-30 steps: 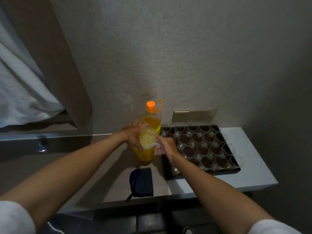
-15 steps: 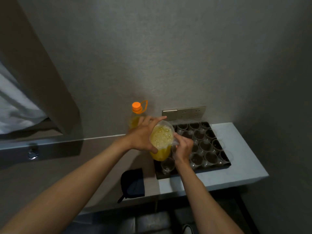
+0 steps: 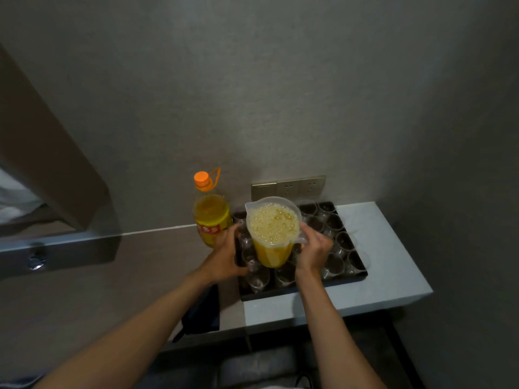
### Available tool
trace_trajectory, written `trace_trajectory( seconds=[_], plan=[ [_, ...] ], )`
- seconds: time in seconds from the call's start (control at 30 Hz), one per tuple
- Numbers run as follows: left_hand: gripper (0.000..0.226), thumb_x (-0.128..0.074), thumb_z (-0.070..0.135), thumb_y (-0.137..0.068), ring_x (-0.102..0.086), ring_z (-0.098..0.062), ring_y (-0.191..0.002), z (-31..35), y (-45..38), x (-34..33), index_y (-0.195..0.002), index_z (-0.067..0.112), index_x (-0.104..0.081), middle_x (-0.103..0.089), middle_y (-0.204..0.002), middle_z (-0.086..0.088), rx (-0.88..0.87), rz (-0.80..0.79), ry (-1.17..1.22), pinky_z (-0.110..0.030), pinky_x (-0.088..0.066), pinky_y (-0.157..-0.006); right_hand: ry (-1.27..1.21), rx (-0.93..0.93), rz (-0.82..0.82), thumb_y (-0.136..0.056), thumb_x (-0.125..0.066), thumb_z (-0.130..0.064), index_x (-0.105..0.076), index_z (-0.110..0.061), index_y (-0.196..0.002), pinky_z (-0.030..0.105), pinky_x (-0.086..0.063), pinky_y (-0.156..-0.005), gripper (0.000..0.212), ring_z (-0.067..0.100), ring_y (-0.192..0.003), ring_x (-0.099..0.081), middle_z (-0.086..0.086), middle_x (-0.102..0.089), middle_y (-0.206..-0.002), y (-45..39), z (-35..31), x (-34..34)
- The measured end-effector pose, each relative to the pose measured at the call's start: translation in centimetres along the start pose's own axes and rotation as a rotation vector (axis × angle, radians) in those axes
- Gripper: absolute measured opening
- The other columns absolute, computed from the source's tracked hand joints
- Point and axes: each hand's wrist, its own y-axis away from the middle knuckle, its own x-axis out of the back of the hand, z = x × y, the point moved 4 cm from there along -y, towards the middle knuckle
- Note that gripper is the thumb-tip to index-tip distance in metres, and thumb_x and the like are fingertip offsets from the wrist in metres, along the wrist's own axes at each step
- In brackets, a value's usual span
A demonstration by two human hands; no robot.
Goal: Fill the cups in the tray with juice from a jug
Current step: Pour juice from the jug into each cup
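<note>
Clear jug (image 3: 271, 237) of foamy juice upright between my hands, above near-left cups (image 3: 259, 276) of tray (image 3: 356, 272). My right hand (image 3: 314, 252) grips handle side; left hand (image 3: 224, 258) cups left wall, fingers partly hidden. Spout at far-left rim, so pour tips away-left. Cups look unfilled.

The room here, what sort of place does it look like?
Probably a bedroom or hotel room, not a kitchen: white bedding at far left, a narrow shelf along a bare wall, and a socket panel above the tray of cups.
</note>
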Motion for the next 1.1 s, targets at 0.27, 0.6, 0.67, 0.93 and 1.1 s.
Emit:
trace_trajectory(
  seconds=[0.27,0.6,0.67,0.93,1.1],
  plan=[
    [0.106,-0.083,0.071,-0.042,-0.036,-0.022,-0.122,-3.2,0.5,-6.8,-0.127,0.031,-0.033,-0.037,-0.129,0.004,0.297,-0.140,-0.154,-0.042,-0.043,-0.099,-0.042,-0.005,0.001,-0.096,-0.062,0.001,-0.062,-0.010,-0.061,0.014,-0.051,-0.054,0.036,0.001,-0.059,-0.066,-0.007,-0.064,-0.052,-1.2,-1.4,1.0],
    [0.082,-0.082,0.064,-0.052,-0.055,-0.020,-0.109,-4.0,0.9,-9.2,-0.116,0.036,-0.039,-0.054,-0.117,0.009,0.301,0.003,-0.154,-0.044,-0.054,-0.083,-0.019,-0.019,0.003,-0.095,-0.063,0.000,-0.064,-0.009,-0.060,0.018,-0.053,-0.058,0.037,0.008,-0.063,-0.068,-0.004,-0.064,-0.054,-2.2,-0.7,1.5],
    [0.078,-0.080,0.064,-0.053,-0.057,-0.018,-0.106,-4.1,1.0,-9.4,-0.115,0.038,-0.040,-0.055,-0.116,0.010,0.287,0.035,-0.158,-0.044,-0.055,-0.081,-0.005,-0.031,0.006,-0.096,-0.064,-0.001,-0.065,-0.009,-0.062,0.019,-0.053,-0.058,0.035,0.009,-0.064,-0.069,-0.003,-0.065,-0.056,-2.2,-0.5,1.5],
    [0.055,-0.079,0.055,-0.069,-0.061,-0.008,-0.100,-4.1,1.3,-9.3,-0.115,0.041,-0.052,-0.064,-0.111,0.013,0.167,0.137,-0.033,-0.038,-0.057,-0.081,0.021,-0.047,0.015,-0.096,-0.063,-0.002,-0.065,-0.008,-0.062,0.015,-0.052,-0.057,0.035,0.003,-0.061,-0.067,-0.006,-0.065,-0.053,-1.7,-0.8,1.7],
    [0.054,-0.083,0.041,-0.076,-0.056,-0.006,-0.106,-3.2,2.1,-8.8,-0.119,0.043,-0.050,-0.059,-0.116,0.014,0.113,0.191,0.022,-0.026,-0.049,-0.086,0.012,-0.030,0.010,-0.096,-0.062,0.000,-0.064,-0.007,-0.062,0.014,-0.051,-0.055,0.036,0.005,-0.061,-0.068,-0.005,-0.064,-0.053,-1.5,-1.4,1.9]
  ],
)
